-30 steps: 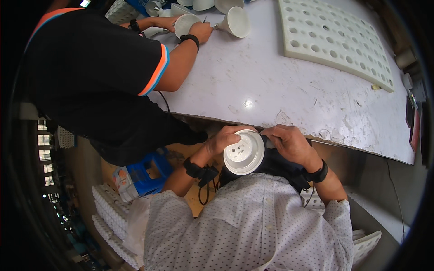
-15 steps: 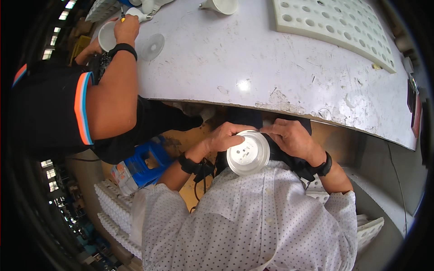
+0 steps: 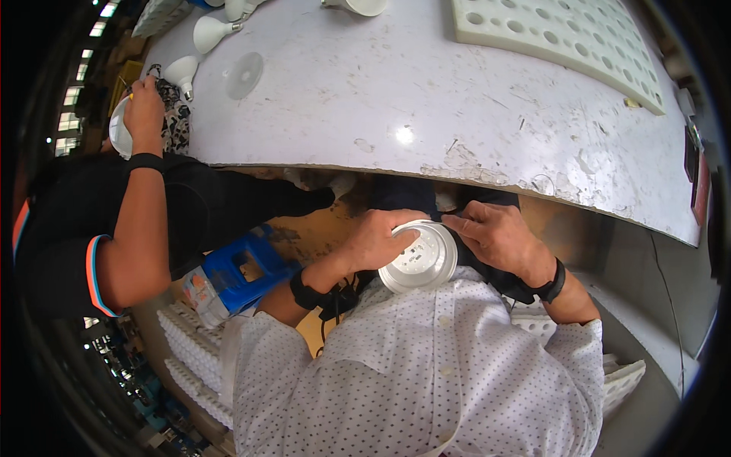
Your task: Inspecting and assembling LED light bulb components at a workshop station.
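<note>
Below the table's front edge, close to my body, my left hand (image 3: 379, 242) grips a round white LED bulb (image 3: 428, 276) by its rim, the thumb reaching over the open face. Inside the bulb a pale circuit board with small dark parts shows. On the rim's other side my right hand (image 3: 499, 238) is closed in a pinch. Something thin and dark lies between its fingertips at the edge of the bulb, too small to name. The bulb's underside is hidden.
A white table (image 3: 320, 114) spans the front, with a foam tray (image 3: 560, 38) full of holes, a translucent disc (image 3: 244, 75) and white bulbs (image 3: 211, 34). At left, a co-worker's hand (image 3: 145, 114) is at another bulb. A blue stool (image 3: 242, 266) and stacked white trays (image 3: 190, 346) stand lower left.
The co-worker's arm and bulb have moved left and toward the table's edge, uncovering bulbs on the table. My hands keep nearly the same grip, with the bulb tilted slightly.
</note>
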A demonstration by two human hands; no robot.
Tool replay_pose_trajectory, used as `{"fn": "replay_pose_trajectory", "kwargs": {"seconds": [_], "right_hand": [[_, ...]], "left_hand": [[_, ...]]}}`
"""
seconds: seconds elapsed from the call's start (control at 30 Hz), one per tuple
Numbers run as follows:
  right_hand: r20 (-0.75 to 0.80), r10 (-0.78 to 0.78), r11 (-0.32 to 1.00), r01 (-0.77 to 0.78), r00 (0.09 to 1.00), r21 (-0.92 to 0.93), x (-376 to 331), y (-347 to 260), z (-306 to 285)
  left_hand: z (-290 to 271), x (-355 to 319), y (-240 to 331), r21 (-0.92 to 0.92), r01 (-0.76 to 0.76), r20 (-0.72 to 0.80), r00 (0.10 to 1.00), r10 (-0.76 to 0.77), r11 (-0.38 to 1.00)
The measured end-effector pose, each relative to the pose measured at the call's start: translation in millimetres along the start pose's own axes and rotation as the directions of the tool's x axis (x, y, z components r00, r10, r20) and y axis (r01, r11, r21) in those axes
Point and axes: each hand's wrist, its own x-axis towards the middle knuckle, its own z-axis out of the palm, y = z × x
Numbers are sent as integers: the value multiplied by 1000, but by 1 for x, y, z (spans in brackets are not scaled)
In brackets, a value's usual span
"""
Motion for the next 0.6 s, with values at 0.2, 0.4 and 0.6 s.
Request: {"fn": "replay_pose_trajectory", "kwargs": {"seconds": [0.2, 0.4, 0.6], "right_hand": [[-21, -55, 988, 52, 998, -142, -6, -6, -5], [0, -76, 967, 73, 997, -246, -10, -15, -9], [24, -88, 960, 91, 996, -265, -8, -17, -5]], "left_hand": [[9, -1, 2, 103, -115, -113, 985, 127, 988], [15, 3, 3, 167, -189, -129, 969, 211, 968], [17, 7, 4, 139, -187, -100, 974, 202, 972]]}}
